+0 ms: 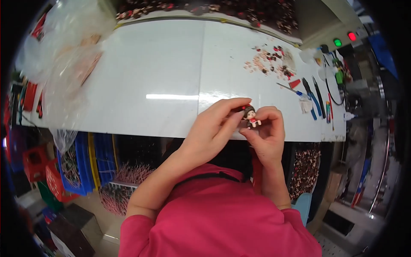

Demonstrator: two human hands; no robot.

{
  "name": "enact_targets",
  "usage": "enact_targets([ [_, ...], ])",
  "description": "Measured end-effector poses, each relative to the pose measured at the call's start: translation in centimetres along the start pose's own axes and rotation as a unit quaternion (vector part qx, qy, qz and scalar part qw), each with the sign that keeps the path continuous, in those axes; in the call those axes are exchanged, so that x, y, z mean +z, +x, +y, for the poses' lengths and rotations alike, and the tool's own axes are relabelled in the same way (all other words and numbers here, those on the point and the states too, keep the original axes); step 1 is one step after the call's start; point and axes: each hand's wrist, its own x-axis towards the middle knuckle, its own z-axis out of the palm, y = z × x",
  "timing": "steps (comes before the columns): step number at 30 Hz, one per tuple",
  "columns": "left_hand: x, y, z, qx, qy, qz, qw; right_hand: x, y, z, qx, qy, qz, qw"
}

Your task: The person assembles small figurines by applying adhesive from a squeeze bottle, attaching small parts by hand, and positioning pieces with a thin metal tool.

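Observation:
A small toy figurine (251,118) with dark brown hair, a pale face and a red-and-white body is held above the near edge of the white table (150,64). My left hand (214,126) grips it from the left, with fingers and thumb closed at its head and side. Curled round its other side is my right hand (269,135), with the index finger beside the body and the thumb below. The exact contact of the right fingertips is hard to make out. A bit of red shows at the top of the figurine's hair.
Small brown, red and pale pieces (274,60) lie scattered at the back right. Near them are pliers (314,98), a screwdriver (290,88) and other slim tools. Clear plastic bags (64,73) cover the left end. A bin (205,8) of small parts stands behind.

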Motion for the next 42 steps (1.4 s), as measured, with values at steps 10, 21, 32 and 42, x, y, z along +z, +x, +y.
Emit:
enact_targets([
  [10, 1.1, 1.2, -0.3, -0.012, 0.000, -0.024, 1.000, -1.9, 0.0, 0.9, -0.033, -0.037, 0.004, 0.999],
  [21, 0.8, 1.3, -0.5, -0.025, -0.019, -0.034, 0.999, -1.9, -0.1, 1.0, -0.024, -0.020, -0.004, 1.000],
  [32, 1.0, 1.2, -0.8, -0.033, -0.035, -0.009, 0.999, -2.1, -0.1, 1.1, -0.056, -0.078, -0.005, 0.995],
  [42, 0.9, 1.1, -0.5, -0.022, 0.002, -0.012, 1.000, -2.0, -0.1, 1.0, -0.066, -0.131, -0.023, 0.989],
])
